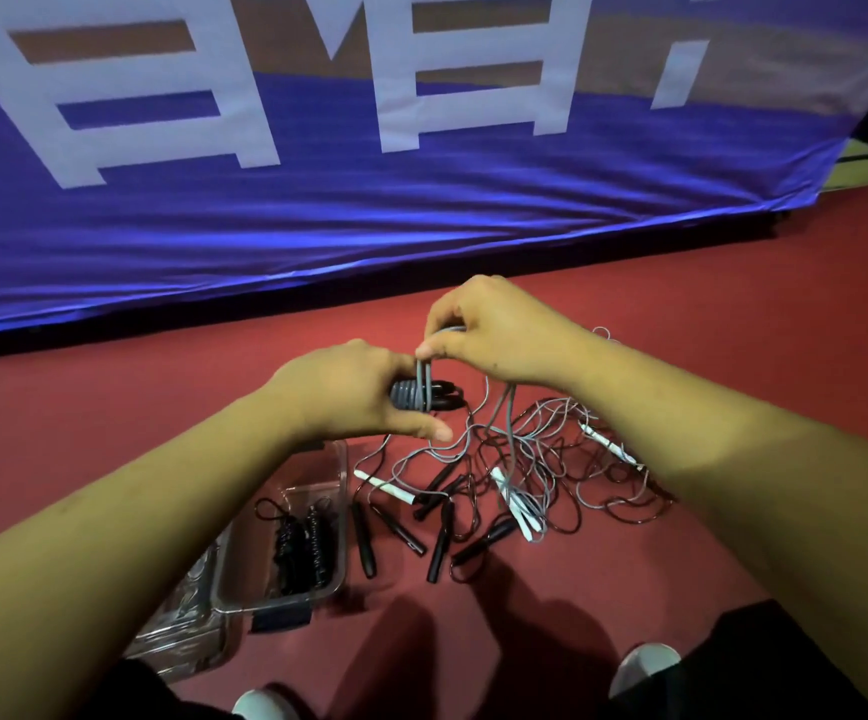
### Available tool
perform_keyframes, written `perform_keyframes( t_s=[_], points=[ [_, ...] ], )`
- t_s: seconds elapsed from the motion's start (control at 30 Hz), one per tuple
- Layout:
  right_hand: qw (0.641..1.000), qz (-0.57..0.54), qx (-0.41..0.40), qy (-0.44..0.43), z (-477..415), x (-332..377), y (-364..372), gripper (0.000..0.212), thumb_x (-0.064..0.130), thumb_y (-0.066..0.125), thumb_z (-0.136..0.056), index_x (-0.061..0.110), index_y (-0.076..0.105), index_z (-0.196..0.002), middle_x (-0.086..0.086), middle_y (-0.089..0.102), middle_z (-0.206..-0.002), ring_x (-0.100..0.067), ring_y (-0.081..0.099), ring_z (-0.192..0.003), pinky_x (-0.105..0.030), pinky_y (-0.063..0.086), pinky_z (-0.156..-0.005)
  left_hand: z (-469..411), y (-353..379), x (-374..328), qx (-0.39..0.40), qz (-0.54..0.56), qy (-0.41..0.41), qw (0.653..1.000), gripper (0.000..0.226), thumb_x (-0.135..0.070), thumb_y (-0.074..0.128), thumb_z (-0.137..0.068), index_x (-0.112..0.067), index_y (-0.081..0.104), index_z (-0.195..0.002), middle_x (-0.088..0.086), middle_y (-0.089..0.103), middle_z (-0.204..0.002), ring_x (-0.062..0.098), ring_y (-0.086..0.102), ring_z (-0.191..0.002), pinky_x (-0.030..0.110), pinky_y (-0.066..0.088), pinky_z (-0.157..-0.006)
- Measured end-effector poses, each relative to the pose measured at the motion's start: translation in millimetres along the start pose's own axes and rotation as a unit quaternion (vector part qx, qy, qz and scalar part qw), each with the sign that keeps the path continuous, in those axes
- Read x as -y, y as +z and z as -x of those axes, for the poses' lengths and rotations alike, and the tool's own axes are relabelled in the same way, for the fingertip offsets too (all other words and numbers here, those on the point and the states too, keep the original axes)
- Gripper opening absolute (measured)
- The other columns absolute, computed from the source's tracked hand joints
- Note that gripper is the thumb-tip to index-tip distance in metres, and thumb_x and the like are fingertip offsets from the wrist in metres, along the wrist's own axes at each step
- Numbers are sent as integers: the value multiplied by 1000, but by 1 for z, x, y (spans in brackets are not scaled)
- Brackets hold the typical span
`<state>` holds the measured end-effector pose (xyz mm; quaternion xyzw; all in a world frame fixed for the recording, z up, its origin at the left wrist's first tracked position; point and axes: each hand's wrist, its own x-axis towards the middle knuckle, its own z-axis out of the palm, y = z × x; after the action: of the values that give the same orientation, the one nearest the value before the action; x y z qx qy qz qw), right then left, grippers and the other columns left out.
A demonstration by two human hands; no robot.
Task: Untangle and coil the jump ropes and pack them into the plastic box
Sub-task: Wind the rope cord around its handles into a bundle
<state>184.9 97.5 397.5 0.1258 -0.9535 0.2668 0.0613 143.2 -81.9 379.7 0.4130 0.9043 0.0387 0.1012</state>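
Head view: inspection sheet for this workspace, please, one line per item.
Surface: red floor.
Job's things: grey rope part-wound round black handles; tangled ropes loose on the floor; plastic box open, coiled black ropes inside.
Clutter: clear plastic piece beside the box, perhaps its lid.
Grippers: left hand grips the wound bundle; right hand pinches a grey loop.
Cables: nothing seen apart from the ropes.
Surroundings: blue banner behind; white shoes below.
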Motion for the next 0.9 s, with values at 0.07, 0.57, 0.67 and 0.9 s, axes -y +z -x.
perform_keyframes(
  t_s=[0.07, 0.57, 0.67, 0.9],
  points=[
    [1000, -28, -5, 0, 1, -6, -6, 16, 28, 74, -81, 13, 76, -81, -3, 70, -73, -13, 60, -68, -29, 45, -66, 0, 1, -2, -23, 48, 16, 998, 45, -81, 53, -72, -37, 49, -65, -3, 49, -51, 9, 49, -53, 31, 33, -53],
    [945, -278, 135, 107, 10, -29, 25, 18, 20, 51, -100, 20, 69, -96, 1, 49, -60, -14, 44, -52, -25, 41, -49, 7, -8, -1, -142, 472, -2, 870, 11, -21, 65, -93, -21, 64, -105, 16, 60, -70, 20, 45, -42, 20, 33, -35],
    [941, -280, 148, 121, 5, -22, 30, 22, 21, 47, -101, 10, 64, -109, 1, 41, -58, -16, 37, -50, -25, 35, -46, 0, -8, 12, -156, 455, -39, 876, 14, -23, 70, -90, -19, 62, -101, 17, 63, -72, 21, 50, -45, 23, 38, -38],
    [991, -49, 118, 41, 1, -9, 18, 22, 25, 52, -97, 15, 70, -88, 5, 52, -60, -3, 44, -50, -19, 34, -53, -7, 3, 40, -175, 193, -73, 963, 31, -42, 77, -79, -33, 53, -98, -1, 69, -78, 22, 66, -58, 38, 56, -59]
  ],
)
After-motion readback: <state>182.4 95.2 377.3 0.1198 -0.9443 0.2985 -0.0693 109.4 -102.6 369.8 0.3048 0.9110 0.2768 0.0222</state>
